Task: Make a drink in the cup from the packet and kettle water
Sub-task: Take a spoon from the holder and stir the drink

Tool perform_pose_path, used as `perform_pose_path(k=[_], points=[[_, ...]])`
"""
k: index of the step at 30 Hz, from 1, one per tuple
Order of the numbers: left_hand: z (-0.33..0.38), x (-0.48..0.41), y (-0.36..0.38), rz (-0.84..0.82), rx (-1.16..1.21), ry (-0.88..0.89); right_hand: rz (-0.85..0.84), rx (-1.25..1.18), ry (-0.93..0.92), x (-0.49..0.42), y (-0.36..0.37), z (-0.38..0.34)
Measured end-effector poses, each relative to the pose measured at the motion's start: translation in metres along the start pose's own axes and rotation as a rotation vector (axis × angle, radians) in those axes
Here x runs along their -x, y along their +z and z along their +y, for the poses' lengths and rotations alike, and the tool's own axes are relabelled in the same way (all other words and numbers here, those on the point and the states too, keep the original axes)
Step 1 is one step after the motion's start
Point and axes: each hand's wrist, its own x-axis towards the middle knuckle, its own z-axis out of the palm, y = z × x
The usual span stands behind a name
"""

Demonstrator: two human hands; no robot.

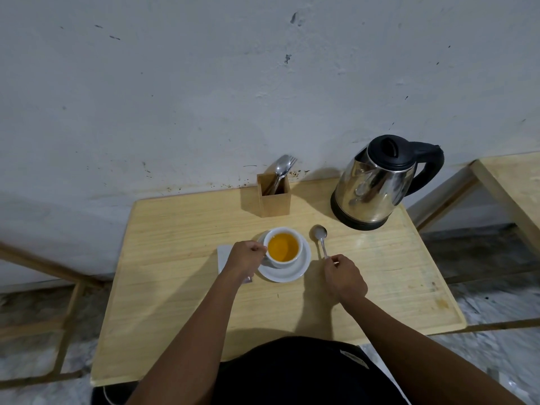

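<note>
On the wooden desk (181,287), the left grip (245,255) pinches the cup (283,247) handle; the right grip (344,276) grasps the spoon (321,238), just right of the cup.

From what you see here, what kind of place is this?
Probably a plain home tea corner: a wooden table against a scuffed wall, with an electric kettle and a wooden cutlery holder.
</note>
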Motion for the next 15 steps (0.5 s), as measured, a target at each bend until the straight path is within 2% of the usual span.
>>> perform_pose_path(k=[5,15], points=[[0.0,0.001,0.001,0.008,-0.021,0.009,0.014,0.1,-0.035,-0.002,-0.004,0.0],[0.001,0.002,-0.001,0.013,-0.026,0.014,0.046,0.077,-0.17,-0.008,-0.006,0.01]])
